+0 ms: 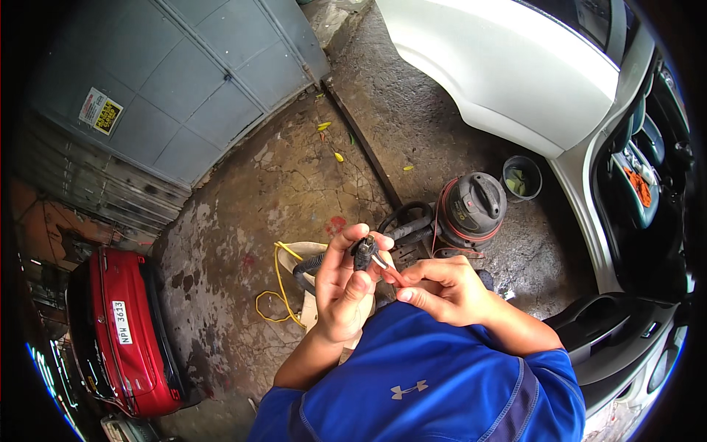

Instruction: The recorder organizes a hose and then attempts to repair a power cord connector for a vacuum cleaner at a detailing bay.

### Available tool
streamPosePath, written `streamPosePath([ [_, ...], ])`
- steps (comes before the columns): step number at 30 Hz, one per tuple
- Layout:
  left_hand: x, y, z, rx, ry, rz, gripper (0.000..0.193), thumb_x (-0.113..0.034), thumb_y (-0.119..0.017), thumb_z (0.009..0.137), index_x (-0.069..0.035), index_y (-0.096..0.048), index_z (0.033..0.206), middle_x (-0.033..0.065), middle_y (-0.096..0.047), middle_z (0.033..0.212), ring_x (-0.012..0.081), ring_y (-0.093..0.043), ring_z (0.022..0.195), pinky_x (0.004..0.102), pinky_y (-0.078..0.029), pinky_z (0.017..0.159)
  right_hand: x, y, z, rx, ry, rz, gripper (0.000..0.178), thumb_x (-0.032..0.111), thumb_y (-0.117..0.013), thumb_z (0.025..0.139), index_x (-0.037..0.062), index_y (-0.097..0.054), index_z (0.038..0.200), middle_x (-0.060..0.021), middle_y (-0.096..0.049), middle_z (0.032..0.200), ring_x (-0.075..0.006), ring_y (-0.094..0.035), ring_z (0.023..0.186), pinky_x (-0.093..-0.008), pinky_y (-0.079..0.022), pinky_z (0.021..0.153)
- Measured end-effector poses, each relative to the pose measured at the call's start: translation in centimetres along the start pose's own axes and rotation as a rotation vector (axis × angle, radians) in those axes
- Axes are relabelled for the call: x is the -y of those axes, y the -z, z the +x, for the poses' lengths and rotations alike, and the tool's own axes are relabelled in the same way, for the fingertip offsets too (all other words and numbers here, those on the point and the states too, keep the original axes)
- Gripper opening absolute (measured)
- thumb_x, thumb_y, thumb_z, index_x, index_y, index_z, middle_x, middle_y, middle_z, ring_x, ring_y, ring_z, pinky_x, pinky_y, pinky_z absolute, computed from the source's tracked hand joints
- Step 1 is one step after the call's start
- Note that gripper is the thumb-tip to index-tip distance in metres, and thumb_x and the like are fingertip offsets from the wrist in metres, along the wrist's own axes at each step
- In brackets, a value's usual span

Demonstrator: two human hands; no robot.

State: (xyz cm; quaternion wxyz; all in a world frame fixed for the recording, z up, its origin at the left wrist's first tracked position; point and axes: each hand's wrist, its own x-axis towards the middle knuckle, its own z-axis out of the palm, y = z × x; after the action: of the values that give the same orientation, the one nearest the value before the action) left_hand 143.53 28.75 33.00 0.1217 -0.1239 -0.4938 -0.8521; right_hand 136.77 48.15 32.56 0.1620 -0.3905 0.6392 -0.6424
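My left hand [346,287] has its fingers curled round a small black electrical plug [364,254], held up in front of my chest. A reddish cord [398,277] with a whitish stretch runs from the plug toward my right hand [449,291]. Thumb and fingers of the right hand pinch that cord a short way from the plug. Beyond my hands, a dark shop vacuum [477,210] stands on the floor with a reddish cord wound round its body. Its black ribbed hose [411,230] lies beside it, partly hidden by my hands.
A black bucket [521,178] holding greenish cloth or leaves stands by the vacuum. To the right is a white car [508,70] with an open door [618,331]. A yellow cord [278,283] loops on the left floor. A red car [125,331] and grey gate [177,81] stand further left.
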Motion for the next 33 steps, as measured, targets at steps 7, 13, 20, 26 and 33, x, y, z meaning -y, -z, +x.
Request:
streamPosePath([
  [7, 0.1, 0.7, 0.1, -0.037, -0.023, 0.038, 0.062, -0.023, -0.066, 0.101, -0.004, -0.038, 0.152, 0.0176, -0.055, 0.133, 0.0221, -0.059, 0.107, 0.0395, -0.05, 0.096, 0.1, 0.5, -0.2, 0.016, 0.055, -0.035, 0.019, 0.016, -0.072, 0.097, -0.0009, -0.074, 0.107, -0.0142, -0.073, 0.083, -0.0263, -0.072, 0.071, -0.037, -0.054, 0.063],
  [13, 0.3, 2.3, 0.1, 0.083, 0.034, 0.222, 0.064, -0.017, -0.062, 0.102, 0.002, -0.032, 0.154, 0.0208, -0.059, 0.134, 0.0244, -0.06, 0.12, 0.0401, -0.048, 0.103, -0.8, 0.6, 0.0, 0.024, 0.047, -0.104, 0.017, 0.016, -0.07, 0.098, -0.0003, -0.073, 0.104, -0.0151, -0.071, 0.082, -0.0294, -0.071, 0.069, -0.038, -0.054, 0.062],
  [20, 1.1, 0.6, -0.5, -0.087, 0.165, 0.029, 0.019, -0.015, -0.064, 0.102, -0.005, -0.049, 0.105, 0.0058, -0.056, 0.086, 0.0184, -0.059, 0.084, 0.0369, -0.05, 0.085, -2.6, -0.8, 0.3, 0.174, 0.02, -0.336, 0.015, 0.021, -0.071, 0.093, 0.0074, -0.071, 0.101, -0.0124, -0.071, 0.087, -0.0379, -0.069, 0.076, -0.0467, -0.055, 0.065],
  [26, 2.7, 1.1, -1.5, -0.194, 0.138, -0.073, 0.046, -0.035, -0.046, 0.112, -0.01, -0.039, 0.073, -0.0016, -0.036, 0.061, 0.01, -0.033, 0.054, 0.0282, -0.032, 0.052, -4.8, -2.7, 0.2, 0.22, -0.016, -0.289, 0.018, 0.024, -0.071, 0.094, 0.0074, -0.072, 0.101, -0.013, -0.07, 0.087, -0.0372, -0.069, 0.077, -0.0465, -0.054, 0.065],
  [33, -0.2, 4.3, -1.9, -0.329, 0.156, -0.365, 0.062, -0.057, -0.026, 0.111, -0.014, -0.038, 0.067, -0.0007, -0.034, 0.053, 0.0114, -0.029, 0.045, 0.0278, -0.029, 0.048, -9.2, -4.0, -0.4, 0.379, -0.117, -0.296, 0.025, 0.03, -0.076, 0.092, 0.0061, -0.074, 0.098, -0.0134, -0.073, 0.091, -0.0335, -0.072, 0.079, -0.0419, -0.057, 0.07],
])
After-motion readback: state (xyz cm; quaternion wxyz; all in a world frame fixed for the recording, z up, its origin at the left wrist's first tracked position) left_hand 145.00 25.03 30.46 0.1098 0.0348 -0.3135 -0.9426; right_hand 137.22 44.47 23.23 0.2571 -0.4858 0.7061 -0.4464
